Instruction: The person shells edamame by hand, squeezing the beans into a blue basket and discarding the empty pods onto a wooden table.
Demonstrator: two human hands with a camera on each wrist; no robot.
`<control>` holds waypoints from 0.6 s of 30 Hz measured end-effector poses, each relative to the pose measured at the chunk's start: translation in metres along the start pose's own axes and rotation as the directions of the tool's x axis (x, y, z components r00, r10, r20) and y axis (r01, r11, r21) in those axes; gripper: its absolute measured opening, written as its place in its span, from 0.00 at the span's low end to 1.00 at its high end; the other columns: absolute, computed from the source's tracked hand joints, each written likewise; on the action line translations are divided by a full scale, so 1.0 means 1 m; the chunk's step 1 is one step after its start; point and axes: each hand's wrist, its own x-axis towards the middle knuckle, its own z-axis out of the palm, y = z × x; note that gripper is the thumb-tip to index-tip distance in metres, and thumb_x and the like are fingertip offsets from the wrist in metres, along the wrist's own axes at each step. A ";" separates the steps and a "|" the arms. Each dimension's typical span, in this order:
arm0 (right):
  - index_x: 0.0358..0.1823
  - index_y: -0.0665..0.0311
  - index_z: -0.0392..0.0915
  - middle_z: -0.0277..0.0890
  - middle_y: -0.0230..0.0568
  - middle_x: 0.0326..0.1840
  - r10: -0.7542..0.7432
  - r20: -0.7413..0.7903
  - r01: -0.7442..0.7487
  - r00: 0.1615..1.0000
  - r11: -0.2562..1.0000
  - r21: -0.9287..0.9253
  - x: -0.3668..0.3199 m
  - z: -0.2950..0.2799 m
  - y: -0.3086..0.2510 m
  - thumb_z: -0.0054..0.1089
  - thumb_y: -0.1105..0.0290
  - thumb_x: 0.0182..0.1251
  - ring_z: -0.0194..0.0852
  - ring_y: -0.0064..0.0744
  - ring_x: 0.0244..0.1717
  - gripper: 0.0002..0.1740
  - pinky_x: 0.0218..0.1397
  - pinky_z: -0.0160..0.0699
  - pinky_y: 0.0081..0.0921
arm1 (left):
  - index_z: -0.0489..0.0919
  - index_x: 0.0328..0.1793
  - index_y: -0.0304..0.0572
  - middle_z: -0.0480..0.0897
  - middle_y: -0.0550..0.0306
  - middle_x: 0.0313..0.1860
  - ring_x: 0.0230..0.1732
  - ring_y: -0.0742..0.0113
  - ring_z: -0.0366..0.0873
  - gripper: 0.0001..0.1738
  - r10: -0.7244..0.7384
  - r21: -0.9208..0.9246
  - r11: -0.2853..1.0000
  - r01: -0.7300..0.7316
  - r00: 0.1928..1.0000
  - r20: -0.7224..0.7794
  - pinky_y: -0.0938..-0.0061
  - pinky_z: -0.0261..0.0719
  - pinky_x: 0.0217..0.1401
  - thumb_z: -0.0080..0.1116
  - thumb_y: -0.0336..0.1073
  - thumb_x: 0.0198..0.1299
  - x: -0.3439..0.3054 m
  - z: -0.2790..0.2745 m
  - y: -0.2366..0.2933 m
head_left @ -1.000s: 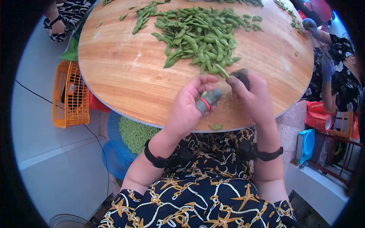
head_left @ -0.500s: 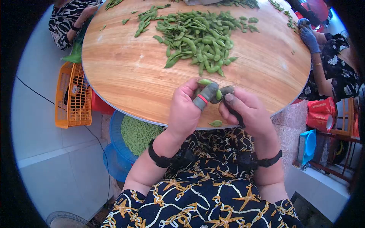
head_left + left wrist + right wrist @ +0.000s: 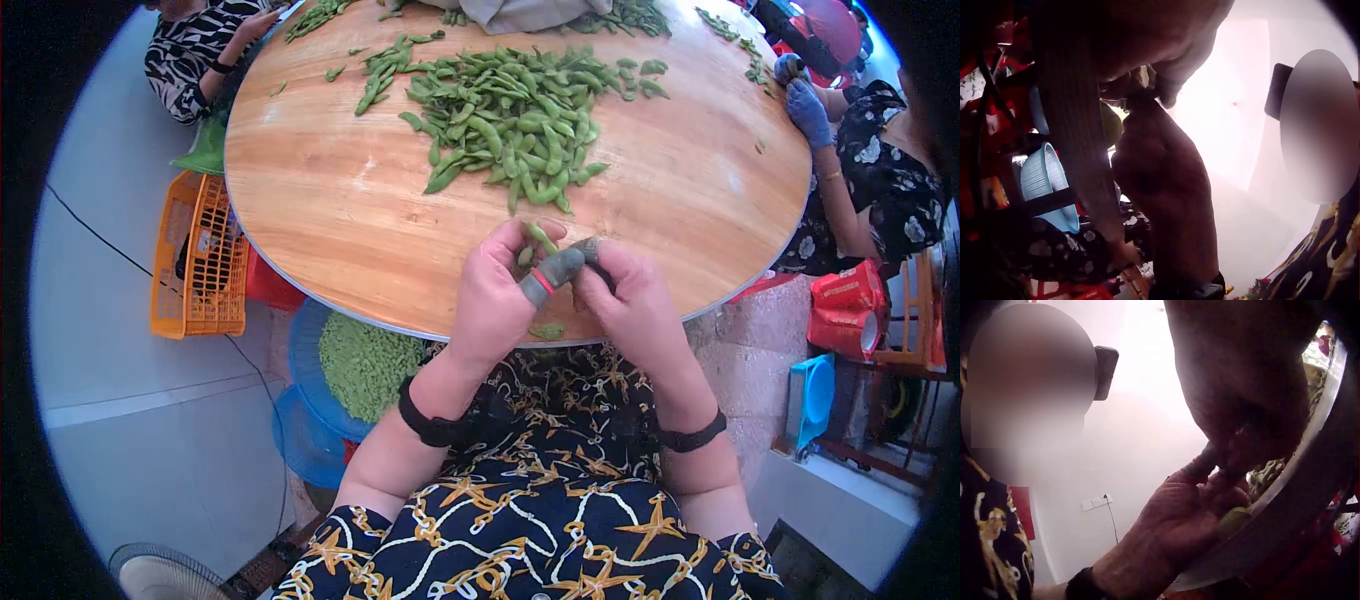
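In the head view, the left hand point(image 3: 497, 292) pinches a green pod point(image 3: 541, 237) between its fingers, its thumb in a grey cover with a red band. Against that thumb, the right hand point(image 3: 636, 298) has its dark-covered thumb and fingertips, fingers curled; whether it also grips the pod is hidden. A loose pod point(image 3: 547, 331) lies at the table's near edge, below the hands. Beyond the hands a heap of pods point(image 3: 510, 115) covers the middle of the round wooden table point(image 3: 330, 230). Both wrist views are dark, showing the two hands touching.
Left of the lap stands a blue basket of shelled beans point(image 3: 368, 365), beside an orange crate point(image 3: 217, 270). A grey cloth point(image 3: 520, 12) lies at the far edge. Other people sit left and right, one with a gloved hand point(image 3: 808, 115). A blue stool-like item point(image 3: 812, 400) is at right.
The right hand has come from the pod heap to the left hand. A pod now sits in the left hand, and both hands have shifted slightly left in the last half second.
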 end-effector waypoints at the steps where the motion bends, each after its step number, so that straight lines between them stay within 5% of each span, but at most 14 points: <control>1: 0.27 0.68 0.72 0.67 0.27 0.18 -0.003 0.000 0.003 1.000 1.000 0.004 0.001 -0.001 0.000 0.50 0.72 0.63 0.65 0.16 0.21 0.08 0.24 0.63 0.18 | 0.74 0.48 0.37 0.71 0.70 0.30 0.34 0.84 0.67 0.15 0.007 0.003 1.000 -0.007 1.000 -0.012 0.88 0.68 0.38 0.60 0.27 0.53 -0.001 0.002 0.003; 3: 0.29 0.68 0.73 0.66 0.27 0.18 0.182 0.081 -0.199 0.980 0.918 0.342 0.001 -0.003 -0.002 0.50 0.72 0.63 0.64 0.15 0.22 0.08 0.25 0.64 0.18 | 0.73 0.51 0.37 0.70 0.71 0.30 0.34 0.84 0.67 0.18 0.011 0.011 1.000 -0.011 1.000 -0.026 0.89 0.68 0.38 0.61 0.26 0.53 -0.003 0.002 0.004; 7: 0.31 0.68 0.74 0.66 0.27 0.18 0.208 0.191 -0.266 0.959 0.890 0.370 0.003 -0.015 -0.006 0.50 0.71 0.64 0.64 0.16 0.22 0.08 0.26 0.65 0.18 | 0.70 0.58 0.34 0.75 0.66 0.38 0.39 0.82 0.71 0.23 -0.037 -0.062 0.997 0.040 0.998 0.047 0.86 0.71 0.44 0.59 0.27 0.55 -0.004 -0.002 0.004; 9: 0.32 0.68 0.75 0.69 0.31 0.18 0.161 0.119 -0.189 0.980 0.941 0.282 0.005 -0.017 -0.002 0.53 0.70 0.62 0.65 0.18 0.21 0.07 0.26 0.67 0.21 | 0.70 0.59 0.34 0.74 0.66 0.38 0.39 0.82 0.71 0.23 -0.048 -0.053 0.997 0.051 0.997 0.058 0.86 0.70 0.44 0.58 0.27 0.55 -0.005 0.000 0.006; 10: 0.32 0.68 0.75 0.69 0.31 0.18 0.161 0.117 -0.188 0.980 0.941 0.283 0.006 -0.017 -0.003 0.53 0.70 0.62 0.65 0.18 0.21 0.07 0.26 0.67 0.21 | 0.70 0.59 0.35 0.73 0.66 0.37 0.37 0.82 0.69 0.23 -0.024 0.099 0.995 0.022 0.999 0.028 0.85 0.70 0.42 0.56 0.25 0.55 -0.005 0.003 0.006; 12: 0.33 0.69 0.75 0.73 0.40 0.20 -0.081 -0.090 0.088 0.993 0.993 0.078 0.010 -0.015 -0.005 0.57 0.70 0.59 0.71 0.26 0.21 0.08 0.26 0.70 0.26 | 0.70 0.60 0.36 0.71 0.65 0.35 0.35 0.81 0.68 0.24 0.003 0.248 0.969 -0.004 1.000 0.004 0.84 0.70 0.39 0.55 0.23 0.54 -0.004 0.007 0.006; 14: 0.34 0.69 0.75 0.74 0.44 0.21 -0.144 -0.077 0.145 0.987 0.989 0.013 0.013 -0.015 -0.004 0.58 0.70 0.58 0.74 0.33 0.23 0.08 0.26 0.71 0.29 | 0.69 0.61 0.37 0.72 0.62 0.36 0.36 0.76 0.69 0.26 0.230 0.598 0.761 -0.250 0.967 0.111 0.79 0.71 0.41 0.54 0.23 0.54 -0.005 0.008 0.006; 18: 0.33 0.67 0.73 0.74 0.50 0.23 -0.288 0.001 0.282 0.958 0.936 -0.213 0.016 -0.021 -0.003 0.59 0.70 0.56 0.76 0.47 0.27 0.08 0.27 0.72 0.34 | 0.67 0.63 0.39 0.75 0.59 0.40 0.40 0.72 0.71 0.28 0.112 0.489 0.850 -0.194 0.975 0.193 0.75 0.71 0.44 0.53 0.23 0.54 -0.001 0.000 0.006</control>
